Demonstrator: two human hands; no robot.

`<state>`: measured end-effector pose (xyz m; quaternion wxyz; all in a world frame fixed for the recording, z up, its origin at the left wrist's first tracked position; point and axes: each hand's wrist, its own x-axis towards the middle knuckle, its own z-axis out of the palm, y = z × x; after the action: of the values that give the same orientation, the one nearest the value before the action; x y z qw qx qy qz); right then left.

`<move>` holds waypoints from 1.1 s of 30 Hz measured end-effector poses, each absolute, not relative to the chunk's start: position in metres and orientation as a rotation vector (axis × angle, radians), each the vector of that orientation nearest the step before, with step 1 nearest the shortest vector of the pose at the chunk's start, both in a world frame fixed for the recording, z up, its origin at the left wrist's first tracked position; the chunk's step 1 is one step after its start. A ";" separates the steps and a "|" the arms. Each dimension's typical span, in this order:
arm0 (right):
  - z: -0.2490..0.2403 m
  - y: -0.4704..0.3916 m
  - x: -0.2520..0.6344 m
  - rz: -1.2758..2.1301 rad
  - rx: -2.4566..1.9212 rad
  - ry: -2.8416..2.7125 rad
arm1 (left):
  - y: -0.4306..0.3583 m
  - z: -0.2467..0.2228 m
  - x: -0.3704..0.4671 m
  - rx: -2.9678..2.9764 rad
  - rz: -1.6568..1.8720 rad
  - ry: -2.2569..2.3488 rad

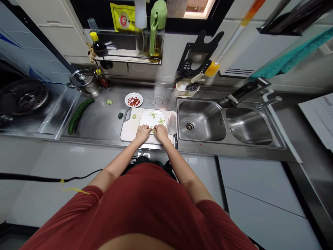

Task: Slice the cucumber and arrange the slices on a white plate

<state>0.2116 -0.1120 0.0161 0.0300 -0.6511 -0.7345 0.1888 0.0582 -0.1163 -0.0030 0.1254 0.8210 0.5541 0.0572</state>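
Observation:
A white square plate (144,117) rests on the pale cutting board (127,131). Thin green cucumber slices form a pinwheel (152,114) near its far edge and another pinwheel (161,121) at its right. Over the plate's near edge, my left hand (143,133) and my right hand (160,132) almost meet, fingers closed. Between the fingertips is a cucumber piece (152,130), partly covered by them. A few loose cucumber slices (134,116) lie on the board, left of the plate. At the board's right is a broad-bladed kitchen knife (171,121) with a dark handle.
A round plate of red pieces (134,101) stands behind the board. Leftward lie a cucumber end (120,115), more slices (109,101) and a whole cucumber (80,115). A lidded pot (87,85) is at back left. The double sink (201,131) adjoins the board's right.

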 end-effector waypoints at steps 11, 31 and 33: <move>0.014 -0.131 0.231 0.554 -1.824 -1.958 | -0.105 -0.001 0.023 1.930 0.520 2.071; 0.005 -0.146 0.239 0.540 -1.659 -1.742 | -0.050 0.001 0.000 1.594 0.490 2.340; 0.004 -0.148 0.239 0.545 -1.660 -1.737 | -0.049 -0.002 0.000 1.598 0.508 2.350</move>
<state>0.2392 -0.1480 0.0043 0.3325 -0.6354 -0.6649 0.2088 -0.0003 -0.0485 -0.0019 0.1269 0.5490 0.8075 0.1745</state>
